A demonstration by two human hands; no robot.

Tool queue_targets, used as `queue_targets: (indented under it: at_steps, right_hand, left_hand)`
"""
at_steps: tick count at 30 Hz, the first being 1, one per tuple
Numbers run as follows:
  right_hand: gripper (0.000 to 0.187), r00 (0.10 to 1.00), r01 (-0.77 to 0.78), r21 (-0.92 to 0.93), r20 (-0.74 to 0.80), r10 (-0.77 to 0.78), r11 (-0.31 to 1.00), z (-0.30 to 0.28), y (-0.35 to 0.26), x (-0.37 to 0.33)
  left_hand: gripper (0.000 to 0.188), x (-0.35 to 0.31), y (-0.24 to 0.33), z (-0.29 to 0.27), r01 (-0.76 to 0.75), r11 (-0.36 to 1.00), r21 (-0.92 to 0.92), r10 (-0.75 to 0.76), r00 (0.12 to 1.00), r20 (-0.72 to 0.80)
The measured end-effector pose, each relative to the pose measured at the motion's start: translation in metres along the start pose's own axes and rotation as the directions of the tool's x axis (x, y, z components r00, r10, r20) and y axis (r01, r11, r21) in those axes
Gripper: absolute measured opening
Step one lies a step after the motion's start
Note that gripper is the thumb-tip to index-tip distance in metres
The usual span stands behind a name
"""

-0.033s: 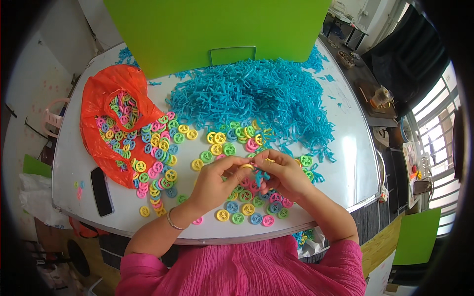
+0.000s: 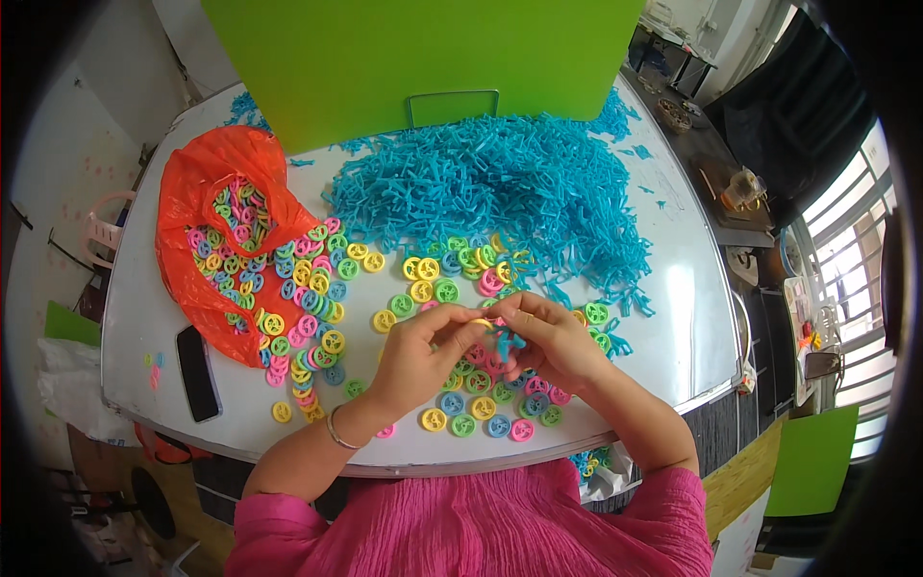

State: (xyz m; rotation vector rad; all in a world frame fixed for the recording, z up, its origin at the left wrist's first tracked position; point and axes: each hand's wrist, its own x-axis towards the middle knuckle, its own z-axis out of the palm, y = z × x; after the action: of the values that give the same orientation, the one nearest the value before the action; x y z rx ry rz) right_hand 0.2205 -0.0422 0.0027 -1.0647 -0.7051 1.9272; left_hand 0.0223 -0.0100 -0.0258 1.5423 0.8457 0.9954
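Two hands meet over the near middle of the white table [image 2: 673,317], above a scatter of small plastic wheels. The left hand [image 2: 418,356] has its thumb and forefinger pinched shut on a yellow wheel [image 2: 484,324], held edge-up at the fingertips. The right hand [image 2: 553,341] closes its fingers on a small blue connector piece [image 2: 508,341], which touches or sits just beside the wheel (whether the two are already pushed together cannot be told at this size).

Nothing in the single moment shown records a change; both hands are simply together, clear of the tabletop, with the two pieces between them. Judged from that, the joining of blue piece to wheel appears to be the step in hand, neither plainly begun nor plainly finished.

Supplies lie around the hands. A loose spread of pink, green, yellow and blue wheels [image 2: 452,269] runs from directly under the wrists leftward to an open orange plastic bag [image 2: 207,183], which spills more of them. A large heap of blue connector pieces [image 2: 510,192] covers the far middle of the table, well apart from the hands. A dark phone [image 2: 198,373] lies flat near the left edge. A bright green board [image 2: 423,58] stands upright at the far side. The person wears a pink top [image 2: 481,529] and a thin bracelet [image 2: 336,431] on the left wrist.
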Motion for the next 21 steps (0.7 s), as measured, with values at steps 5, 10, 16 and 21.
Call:
queue_targets:
  at_steps: [5, 10, 16, 21]
  right_hand:
    - [0.046, 0.888, 0.458, -0.319, 0.196, -0.415, 0.83, 0.01, 0.006, -0.009]
    - [0.048, 0.863, 0.462, -0.802, 0.307, -0.401, 0.379, 0.008, -0.009, -0.02]
    - [0.029, 0.65, 0.605, -0.783, 0.381, -0.658, 0.143, -0.002, -0.008, -0.012]
    - [0.02, 0.773, 0.599, -0.521, 0.178, -0.609, 0.608, -0.004, 0.003, -0.008]
  left_hand:
    - [0.023, 0.005, 0.005, -0.013, 0.301, 0.929, -0.217, -0.284, 0.953, 0.105]
    - [0.025, 0.0, 0.002, -0.011, 0.38, 0.888, -0.259, -0.337, 0.921, 0.194]
    - [0.028, 0.008, 0.01, -0.013, 0.019, 0.971, 0.24, -0.015, 1.0, -0.017]
    - [0.033, 0.037, -0.021, -0.043, -0.151, 0.367, 0.918, 0.394, 0.919, -0.006]
